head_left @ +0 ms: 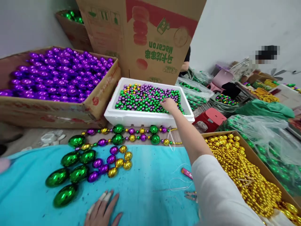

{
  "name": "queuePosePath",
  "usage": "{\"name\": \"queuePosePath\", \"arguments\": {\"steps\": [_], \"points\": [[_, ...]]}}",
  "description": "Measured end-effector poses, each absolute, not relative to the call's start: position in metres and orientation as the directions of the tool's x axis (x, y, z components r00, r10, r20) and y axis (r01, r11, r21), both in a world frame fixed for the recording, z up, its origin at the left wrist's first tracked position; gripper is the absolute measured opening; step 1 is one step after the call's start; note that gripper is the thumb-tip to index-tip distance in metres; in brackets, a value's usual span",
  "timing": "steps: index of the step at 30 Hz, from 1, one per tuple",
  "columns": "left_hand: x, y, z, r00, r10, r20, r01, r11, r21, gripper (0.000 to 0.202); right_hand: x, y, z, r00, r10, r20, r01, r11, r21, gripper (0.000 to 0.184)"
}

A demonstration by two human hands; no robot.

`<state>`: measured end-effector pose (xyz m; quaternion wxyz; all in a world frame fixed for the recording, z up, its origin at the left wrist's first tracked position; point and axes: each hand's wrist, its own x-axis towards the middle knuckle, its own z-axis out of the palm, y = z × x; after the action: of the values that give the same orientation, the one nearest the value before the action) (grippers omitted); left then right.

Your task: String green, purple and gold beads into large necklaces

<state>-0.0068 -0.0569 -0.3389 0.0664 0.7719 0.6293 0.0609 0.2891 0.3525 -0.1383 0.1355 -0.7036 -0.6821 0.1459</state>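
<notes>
My left hand (102,209) lies flat on the blue cloth (150,179), fingers spread, whitish wraps on some fingertips. My right hand (169,106) reaches over the front of a white foam box (141,120) of small green, purple and gold beads (143,99). Its fingers are pinched together at the beads; what is between them is hidden. Large green oval beads (78,173), purple beads (103,169) and gold beads (119,163) lie grouped beyond my left hand. Strung bead strands (131,137) run along the cloth's far edge.
At left stands a carton (103,97) of purple beads; behind the foam box, a tall carton (162,40). Gold bead strings (244,172) fill a box at right. A lighter (187,173), snips (191,196) and clear thread (176,185) lie near my right sleeve. People are in the background.
</notes>
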Motion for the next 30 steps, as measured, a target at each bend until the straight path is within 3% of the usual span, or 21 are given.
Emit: {"name": "queuePosePath", "arguments": {"steps": [1,3,5,8,13,19,21,24,27,30], "points": [[-0.007,-0.057,-0.337,0.237,0.971,0.027,0.953,-0.237,0.187,0.05,0.286,0.34,-0.137,-0.031,0.999,-0.021,0.907,0.019,-0.42,0.026],[-0.007,-0.057,-0.332,0.223,0.975,0.001,0.958,-0.22,0.186,0.048,0.276,0.308,-0.143,-0.232,0.973,-0.008,0.776,0.18,-0.604,0.032],[-0.005,-0.055,-0.327,0.222,0.975,-0.021,0.957,-0.214,0.196,0.049,0.261,0.265,-0.159,-0.422,0.906,-0.043,0.65,0.269,-0.711,0.027],[-0.003,-0.053,-0.322,0.232,0.972,-0.028,0.946,-0.219,0.241,0.051,0.233,0.198,-0.197,-0.555,0.818,-0.152,0.68,0.34,-0.649,0.015],[-0.001,-0.056,-0.318,0.215,0.976,-0.026,0.946,-0.201,0.255,0.051,0.194,0.146,-0.261,-0.351,0.891,-0.287,0.896,0.231,-0.379,0.025],[-0.002,-0.056,-0.319,0.219,0.976,-0.016,0.945,-0.208,0.251,0.05,0.182,0.136,-0.29,-0.337,0.939,-0.063,0.877,0.289,-0.385,0.036],[-0.002,-0.056,-0.319,0.222,0.975,-0.009,0.944,-0.213,0.253,0.05,0.185,0.133,-0.294,-0.354,0.935,0.004,0.844,0.321,-0.43,0.039],[-0.002,-0.056,-0.318,0.215,0.976,-0.024,0.944,-0.201,0.261,0.051,0.192,0.136,-0.298,-0.294,0.954,0.052,0.757,0.266,-0.598,0.034],[-0.002,-0.056,-0.318,0.207,0.977,-0.048,0.943,-0.186,0.275,0.052,0.201,0.147,-0.294,-0.117,0.992,-0.034,0.597,0.043,-0.801,0.034],[-0.002,-0.058,-0.319,0.201,0.979,-0.033,0.939,-0.183,0.29,0.051,0.213,0.157,-0.278,-0.018,0.986,-0.165,0.436,-0.141,-0.889,0.031]]}}
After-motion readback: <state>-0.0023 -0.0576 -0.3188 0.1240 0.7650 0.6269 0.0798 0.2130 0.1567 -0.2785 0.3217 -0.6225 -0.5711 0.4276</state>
